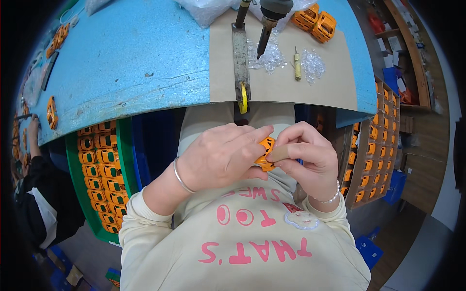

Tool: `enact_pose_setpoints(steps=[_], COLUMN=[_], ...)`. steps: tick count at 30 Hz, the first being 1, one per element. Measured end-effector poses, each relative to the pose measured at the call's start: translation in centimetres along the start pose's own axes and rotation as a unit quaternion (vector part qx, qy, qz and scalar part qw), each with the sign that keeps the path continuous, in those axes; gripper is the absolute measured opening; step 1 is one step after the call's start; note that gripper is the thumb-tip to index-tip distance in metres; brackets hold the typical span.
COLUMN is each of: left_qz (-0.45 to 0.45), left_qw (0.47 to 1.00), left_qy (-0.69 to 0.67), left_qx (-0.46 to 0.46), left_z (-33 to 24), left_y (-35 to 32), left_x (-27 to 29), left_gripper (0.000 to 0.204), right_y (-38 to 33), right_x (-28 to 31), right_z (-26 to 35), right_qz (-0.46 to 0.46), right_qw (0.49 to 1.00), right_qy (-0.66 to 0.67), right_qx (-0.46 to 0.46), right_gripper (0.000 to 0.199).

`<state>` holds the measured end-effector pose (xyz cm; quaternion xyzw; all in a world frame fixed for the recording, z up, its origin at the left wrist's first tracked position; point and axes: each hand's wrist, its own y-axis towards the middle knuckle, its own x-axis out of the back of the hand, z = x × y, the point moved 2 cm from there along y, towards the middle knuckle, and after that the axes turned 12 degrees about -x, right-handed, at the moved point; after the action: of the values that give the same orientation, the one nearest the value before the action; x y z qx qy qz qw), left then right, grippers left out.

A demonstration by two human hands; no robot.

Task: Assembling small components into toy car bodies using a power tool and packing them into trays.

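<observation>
Over my lap, my left hand (pixel 225 153) is closed around an orange toy car body (pixel 265 166), its fingers hiding much of the shell. From the other side my right hand (pixel 308 157) pinches at the same car body, with a tan wrap on one finger. Whether a small part sits between those right fingertips is hidden. Both hands are just in front of the workbench edge, below a metal bar (pixel 241 63) with a yellow loop (pixel 243 99) at its near end.
A dark screwdriver-like tool (pixel 268 34) hangs over small clear plastic pieces (pixel 313 66). A yellow-handled pick (pixel 297 65) lies beside them. Two orange car bodies (pixel 324 26) rest at the back. Crates of car bodies flank me: a green crate (pixel 127 165) left, a cardboard tray (pixel 371 167) right. A person's hand (pixel 33 127) shows far left.
</observation>
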<state>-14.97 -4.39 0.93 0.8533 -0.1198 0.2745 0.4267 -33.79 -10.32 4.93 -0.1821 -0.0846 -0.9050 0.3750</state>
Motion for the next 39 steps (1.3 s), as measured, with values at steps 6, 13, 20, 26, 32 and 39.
enact_pose_setpoints(steps=[6,13,20,26,32,39], left_qz=[0.045,0.127,-0.071,-0.344,-0.395,-0.368], left_qw=[0.999,0.975,0.991,0.759,0.618,0.661], left_qy=[0.02,0.179,-0.029,-0.442,-0.587,-0.607], left_qx=[0.002,-0.044,0.113,0.332,0.343,0.242], left_z=[-0.2,-0.3,1.1,2.5,3.9,4.0], left_y=[0.2,0.1,-2.0,-1.6,1.3,2.8], left_x=[0.1,-0.4,-2.1,-1.9,-1.8,-1.2], left_gripper=[0.052,0.032,0.024,0.039,0.042,0.048], right_y=[1.0,2.2,1.7,0.7,0.9,1.4], right_x=[0.4,-0.3,-1.7,-4.6,-5.2,-4.4], right_z=[-1.1,-2.7,-4.1,-5.6,-5.0,-2.3], right_qz=[0.083,0.198,0.057,0.067,0.1,0.028], right_qw=[0.959,0.89,0.824,0.86,0.803,0.77], right_qy=[0.158,0.258,0.507,0.34,0.49,0.582], right_qx=[-0.219,-0.321,-0.248,-0.376,-0.323,-0.26], right_gripper=[0.016,0.01,0.006,0.019,0.037,0.05])
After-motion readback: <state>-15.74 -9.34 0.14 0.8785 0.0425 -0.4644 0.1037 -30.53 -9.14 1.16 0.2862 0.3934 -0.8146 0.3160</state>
